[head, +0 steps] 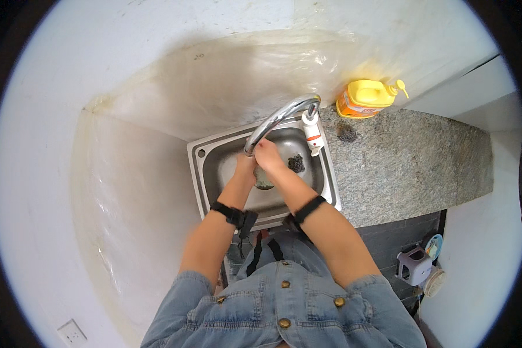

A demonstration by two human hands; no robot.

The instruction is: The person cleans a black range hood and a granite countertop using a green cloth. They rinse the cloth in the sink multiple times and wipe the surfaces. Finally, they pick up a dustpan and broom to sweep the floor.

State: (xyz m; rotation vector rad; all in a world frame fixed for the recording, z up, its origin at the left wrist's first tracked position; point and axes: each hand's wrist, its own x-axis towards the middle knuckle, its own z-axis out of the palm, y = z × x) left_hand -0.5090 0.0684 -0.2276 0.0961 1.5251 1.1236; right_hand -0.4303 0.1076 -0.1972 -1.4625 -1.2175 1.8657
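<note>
My left hand (246,167) and my right hand (268,155) are close together over a stainless steel sink (217,187), just below the spout of a curved chrome faucet (279,115). The faucet spout partly covers them, so their fingers and anything between them cannot be made out. Beneath my hands, the round drain area (264,182) shows some greenish bits. A dark scouring pad (296,163) lies in the basin to the right of my right hand. The faucet's white body (312,135) stands at the sink's right side.
A yellow pump jug (365,99) stands on the speckled stone counter (404,165) against the wall, with a dark wire scrubber (346,132) in front of it. A plastic-covered wall (148,174) borders the sink's left. A stool (414,266) stands on the floor, lower right.
</note>
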